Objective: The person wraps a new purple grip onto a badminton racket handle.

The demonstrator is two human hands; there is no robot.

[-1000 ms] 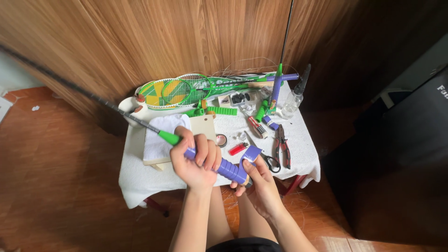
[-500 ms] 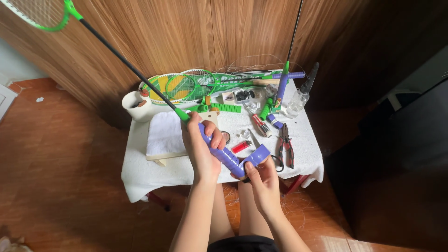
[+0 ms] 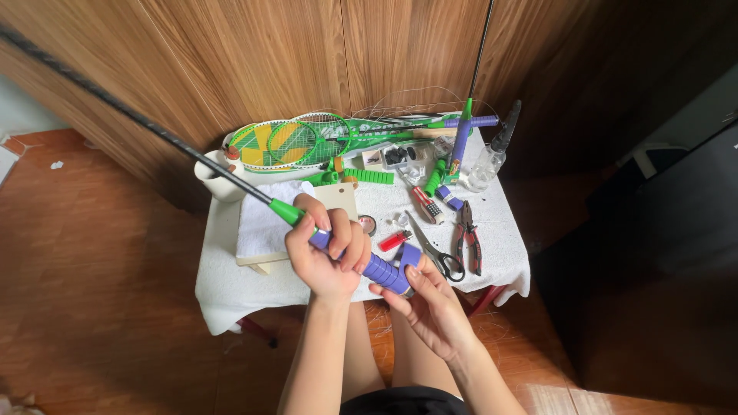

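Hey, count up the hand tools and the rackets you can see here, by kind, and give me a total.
Rackets lying on the table: 2
Racket held in the left hand, with the right hand at its purple grip: 1
Scissors: 1
Pliers: 1
Total: 5

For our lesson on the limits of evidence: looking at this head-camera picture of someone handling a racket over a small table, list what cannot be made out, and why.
- Head of the held racket: cut off by the picture's left edge.
- Racket handle under the left hand: hidden by the fingers.
- Loose end of the purple grip tape at the right hand: partly hidden.
- Small items beside the scissors: too small to tell.
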